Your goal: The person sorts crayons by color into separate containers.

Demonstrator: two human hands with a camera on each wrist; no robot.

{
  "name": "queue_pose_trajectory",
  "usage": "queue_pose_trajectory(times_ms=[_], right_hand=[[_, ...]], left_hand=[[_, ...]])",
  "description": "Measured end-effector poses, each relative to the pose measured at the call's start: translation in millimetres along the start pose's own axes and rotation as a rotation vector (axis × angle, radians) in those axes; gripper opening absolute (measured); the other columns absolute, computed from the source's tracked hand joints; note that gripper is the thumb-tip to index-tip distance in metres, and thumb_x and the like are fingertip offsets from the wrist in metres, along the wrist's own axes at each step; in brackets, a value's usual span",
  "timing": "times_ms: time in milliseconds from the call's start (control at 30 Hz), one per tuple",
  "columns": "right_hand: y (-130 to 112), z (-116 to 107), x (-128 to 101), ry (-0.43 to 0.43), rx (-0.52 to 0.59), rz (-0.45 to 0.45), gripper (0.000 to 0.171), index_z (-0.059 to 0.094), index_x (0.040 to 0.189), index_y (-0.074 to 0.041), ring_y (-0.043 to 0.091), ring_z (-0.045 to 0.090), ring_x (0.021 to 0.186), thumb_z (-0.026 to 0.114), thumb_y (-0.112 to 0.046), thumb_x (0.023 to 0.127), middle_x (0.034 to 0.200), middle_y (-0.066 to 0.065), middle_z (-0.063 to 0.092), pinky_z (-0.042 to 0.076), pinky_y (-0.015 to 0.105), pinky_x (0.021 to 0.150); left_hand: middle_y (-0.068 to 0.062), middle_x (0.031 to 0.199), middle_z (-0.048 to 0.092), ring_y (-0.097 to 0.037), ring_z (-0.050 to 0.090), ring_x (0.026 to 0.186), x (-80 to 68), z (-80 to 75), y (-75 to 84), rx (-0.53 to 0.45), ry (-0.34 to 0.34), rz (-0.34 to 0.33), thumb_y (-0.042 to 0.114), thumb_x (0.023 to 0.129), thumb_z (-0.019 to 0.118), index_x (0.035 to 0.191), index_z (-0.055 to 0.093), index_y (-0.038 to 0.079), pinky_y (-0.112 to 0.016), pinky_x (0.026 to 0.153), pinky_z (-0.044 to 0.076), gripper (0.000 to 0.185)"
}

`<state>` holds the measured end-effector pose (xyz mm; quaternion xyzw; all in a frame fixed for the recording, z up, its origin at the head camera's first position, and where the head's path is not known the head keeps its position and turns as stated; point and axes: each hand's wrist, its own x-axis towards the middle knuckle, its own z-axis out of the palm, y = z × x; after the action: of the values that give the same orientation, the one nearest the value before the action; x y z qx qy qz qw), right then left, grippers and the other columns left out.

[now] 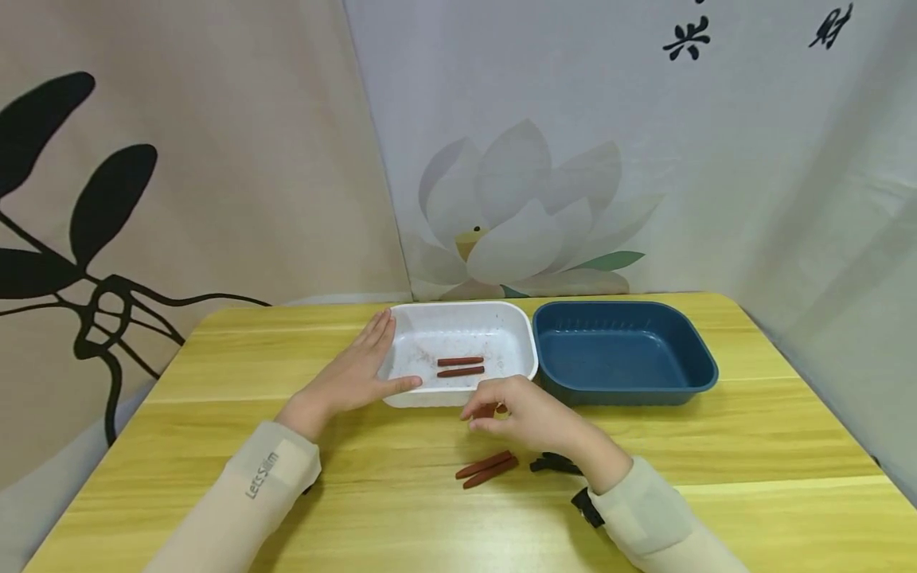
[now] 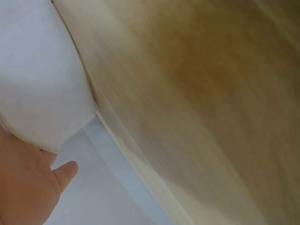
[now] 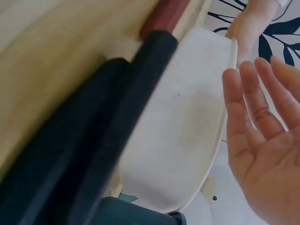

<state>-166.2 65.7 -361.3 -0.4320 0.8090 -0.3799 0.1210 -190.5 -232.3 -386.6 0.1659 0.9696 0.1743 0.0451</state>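
The sticks [image 1: 461, 367], two reddish-brown ones, lie side by side inside the white tray [image 1: 516, 330], their long axes running left to right across it. From my head view, two more sticks [image 1: 487, 469] lie as a close pair on the wooden table [image 1: 752, 446] in front of the tray, slanted so their right ends point up toward the far side. My left hand [image 1: 361, 370] rests against the tray's left wall with fingers straight and together, thumb along the near rim. My right hand [image 1: 519, 412] hovers just before the tray's near edge, fingers bent, with a bit of reddish-brown showing under them; I cannot tell whether it pinches a stick. A dark blue tray [image 1: 623, 350] stands touching the white one on the right.

My left wrist view shows my palm and thumb [image 2: 63, 171] against the white tray's outer wall [image 2: 42, 89], beside the tabletop.

My right wrist view shows my fingers [image 3: 262, 122] straight and spread apart, holding nothing there, next to the white tray [image 3: 178, 140], with one stick end [image 3: 164, 16] above, pointing away.
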Motion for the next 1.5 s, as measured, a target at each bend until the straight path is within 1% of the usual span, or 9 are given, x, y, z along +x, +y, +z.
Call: queue_pose_trajectory(times_ms=[100,167,367,600,700,967,1100,1267,1500], right_hand=[[1,2,-1,-0.054,-0.024,0.010,0.013,0.076,0.103,-0.009,0.005,0.063,0.089,0.069,-0.012,0.093,0.100,0.004,0.075,0.056,0.029,0.082],[3,4,0,-0.091,-0.050,0.015,0.012,0.077,0.103,-0.009,0.005,0.064,0.091,0.069,-0.012,0.093,0.099,0.001,0.075,0.056,0.028,0.083],[6,10,-1,-0.188,-0.076,0.041,0.011,0.076,0.100,-0.009,0.002,0.061,0.082,0.070,-0.009,0.091,0.086,-0.005,0.071,0.053,0.022,0.078],[10,17,-5,-0.274,-0.093,0.104,0.008,0.076,0.096,-0.012,-0.003,0.059,0.082,0.071,-0.010,0.090,0.090,-0.006,0.073,0.051,0.019,0.078],[11,19,-4,-0.302,-0.089,0.123,0.009,0.076,0.096,-0.012,-0.004,0.059,0.078,0.072,-0.008,0.089,0.086,-0.006,0.072,0.050,0.018,0.076],[9,21,0,-0.339,-0.118,0.125,0.011,0.074,0.090,-0.012,-0.004,0.054,0.071,0.073,-0.002,0.085,0.080,-0.005,0.069,0.048,0.016,0.069],[8,22,2,-0.342,-0.120,0.135,0.011,0.073,0.087,-0.013,-0.004,0.053,0.068,0.073,-0.002,0.085,0.077,-0.008,0.066,0.047,0.016,0.067],[8,23,3,-0.341,-0.112,0.158,0.011,0.072,0.086,-0.014,-0.003,0.052,0.067,0.074,-0.003,0.086,0.075,-0.011,0.064,0.047,0.017,0.067],[9,23,2,-0.348,-0.134,0.132,0.011,0.071,0.086,-0.014,-0.003,0.052,0.067,0.074,-0.004,0.086,0.074,-0.012,0.062,0.047,0.016,0.067]], left_hand=[[-0.010,0.167,-0.011,-0.029,-0.005,0.156,0.0,-1.6,-0.1,0.002,0.001,-0.003,0.074,0.087,0.052,0.158,0.001,0.000,-0.050,0.126,0.012,0.114],[-0.009,0.167,-0.011,-0.028,-0.006,0.156,0.5,-2.9,-0.1,0.006,0.002,-0.003,0.074,0.088,0.051,0.158,0.001,0.001,-0.049,0.126,0.012,0.114],[-0.009,0.167,-0.012,-0.030,-0.005,0.156,0.1,-2.0,0.9,0.010,-0.005,-0.004,0.074,0.088,0.052,0.158,0.001,0.001,-0.048,0.126,0.011,0.114],[-0.009,0.167,-0.011,-0.030,-0.004,0.156,-1.3,-0.6,1.8,0.003,-0.005,-0.005,0.074,0.087,0.052,0.158,0.001,0.000,-0.049,0.126,0.011,0.114],[-0.009,0.167,-0.012,-0.030,-0.005,0.156,-1.1,0.5,1.1,0.004,-0.006,-0.004,0.075,0.087,0.052,0.158,0.001,0.000,-0.049,0.126,0.011,0.115],[-0.008,0.167,-0.012,-0.029,-0.006,0.156,0.2,1.8,-0.2,0.008,-0.005,-0.009,0.076,0.087,0.051,0.158,0.000,0.001,-0.048,0.126,0.011,0.115],[-0.008,0.167,-0.012,-0.028,-0.006,0.156,-0.4,1.4,-0.3,0.003,-0.003,-0.011,0.076,0.087,0.052,0.158,0.000,0.001,-0.048,0.126,0.011,0.115],[-0.008,0.167,-0.012,-0.028,-0.006,0.156,-1.2,0.8,0.1,0.002,0.001,-0.010,0.076,0.086,0.052,0.158,0.000,0.001,-0.048,0.126,0.011,0.116],[-0.008,0.167,-0.012,-0.030,-0.004,0.156,-1.7,1.6,0.3,0.000,0.009,-0.006,0.076,0.086,0.052,0.158,0.001,0.001,-0.048,0.126,0.011,0.116]])
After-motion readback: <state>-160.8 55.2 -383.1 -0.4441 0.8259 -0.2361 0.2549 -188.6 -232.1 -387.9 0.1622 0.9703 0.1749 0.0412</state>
